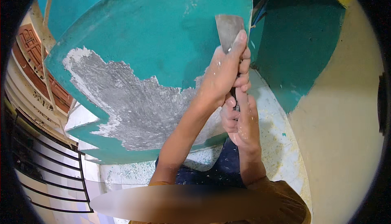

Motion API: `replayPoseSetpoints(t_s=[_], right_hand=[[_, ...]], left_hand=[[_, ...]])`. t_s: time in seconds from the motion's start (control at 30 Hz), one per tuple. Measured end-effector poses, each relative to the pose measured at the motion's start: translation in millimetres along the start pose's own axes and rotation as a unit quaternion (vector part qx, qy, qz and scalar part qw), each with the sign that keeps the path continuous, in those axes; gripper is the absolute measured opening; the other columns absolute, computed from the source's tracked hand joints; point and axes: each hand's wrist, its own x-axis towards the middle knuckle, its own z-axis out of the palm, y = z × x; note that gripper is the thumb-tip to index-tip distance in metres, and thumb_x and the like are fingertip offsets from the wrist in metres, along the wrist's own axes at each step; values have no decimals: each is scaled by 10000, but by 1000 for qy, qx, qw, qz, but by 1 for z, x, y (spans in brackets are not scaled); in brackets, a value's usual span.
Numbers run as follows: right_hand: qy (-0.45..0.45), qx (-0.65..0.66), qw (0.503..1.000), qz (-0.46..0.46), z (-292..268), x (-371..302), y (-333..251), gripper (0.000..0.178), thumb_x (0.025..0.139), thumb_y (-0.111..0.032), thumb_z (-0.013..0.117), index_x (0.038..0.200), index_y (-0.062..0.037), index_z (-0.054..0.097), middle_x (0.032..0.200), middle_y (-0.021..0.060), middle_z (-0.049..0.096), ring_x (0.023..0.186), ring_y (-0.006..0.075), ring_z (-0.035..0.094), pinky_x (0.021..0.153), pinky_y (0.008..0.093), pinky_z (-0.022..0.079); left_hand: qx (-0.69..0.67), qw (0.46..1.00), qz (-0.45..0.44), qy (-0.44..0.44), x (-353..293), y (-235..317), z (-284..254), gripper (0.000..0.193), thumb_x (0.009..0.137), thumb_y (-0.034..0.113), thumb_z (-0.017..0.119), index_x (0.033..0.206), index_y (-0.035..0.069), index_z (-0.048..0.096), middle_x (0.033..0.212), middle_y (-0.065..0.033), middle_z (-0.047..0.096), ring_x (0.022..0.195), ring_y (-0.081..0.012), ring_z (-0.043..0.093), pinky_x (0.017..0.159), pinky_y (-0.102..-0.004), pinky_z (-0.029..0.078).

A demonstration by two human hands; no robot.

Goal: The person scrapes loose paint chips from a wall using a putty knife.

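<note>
A paint scraper (228,30) with a wide, dull metal blade points up and away from me, close to the right edge of a green painted wall (163,32). My left hand (228,69) is wrapped around its handle just below the blade, the thumb stretched up along the metal. Lower on the same handle, my right hand (242,120) is closed too. White flecks dot both hands. A large grey patch (126,98) with ragged white edges shows where the wall's paint is gone. Whether the blade touches the wall I cannot tell.
Paint flakes litter the pale floor (273,142) around my dark trousers (224,163). To the right stands a beige and dark green wall (338,114). Black metal railings (53,163) and a reddish-brown carved door (38,57) are at the left, beside white stepped edges (83,118).
</note>
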Motion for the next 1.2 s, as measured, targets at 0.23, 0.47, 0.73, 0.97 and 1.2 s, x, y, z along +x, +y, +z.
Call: replayPoseSetpoints(t_s=[0.23, 0.47, 0.73, 0.97, 1.2], right_hand=[[87, -5, 994, 72, -44, -47, 72, 405, 961, -476, 442, 792, -108, 429, 567, -64, 321, 422, 45, 278, 377, 198, 215], [102, -75, 986, 106, -44, -50, 71, 415, 981, -455, 394, 782, -91, 407, 554, -46, 329, 411, 50, 303, 376, 205, 221], [127, -105, 985, 52, -6, -24, 35, 437, 976, -487, 377, 785, -97, 418, 550, -61, 315, 416, 39, 288, 373, 205, 202], [92, -40, 995, -17, -16, -19, 26, 378, 982, -430, 413, 795, -102, 421, 553, -66, 285, 410, 34, 252, 369, 195, 164], [93, -90, 988, 85, -50, -57, 80, 348, 990, -376, 413, 789, -92, 402, 566, -44, 329, 423, 53, 301, 369, 216, 222]], left_hand=[[-26, 989, -101, 105, -45, -85, -17, 425, 904, 517, 525, 751, 130, 439, 567, 34, 371, 387, -61, 327, 371, -217, 294], [-51, 982, -139, 120, -47, -94, -21, 392, 922, 462, 527, 747, 123, 439, 553, 29, 362, 374, -69, 306, 356, -220, 271], [100, 990, -54, 79, -20, -35, -13, 470, 929, 502, 486, 699, 94, 440, 535, 25, 345, 422, -75, 343, 392, -258, 308], [42, 995, -82, 41, -7, -30, 0, 458, 930, 526, 455, 756, 102, 460, 579, 21, 391, 433, -77, 350, 414, -245, 317], [-52, 979, -165, 106, -47, -96, -22, 406, 933, 470, 499, 746, 115, 439, 571, 27, 378, 381, -63, 314, 360, -218, 264]])
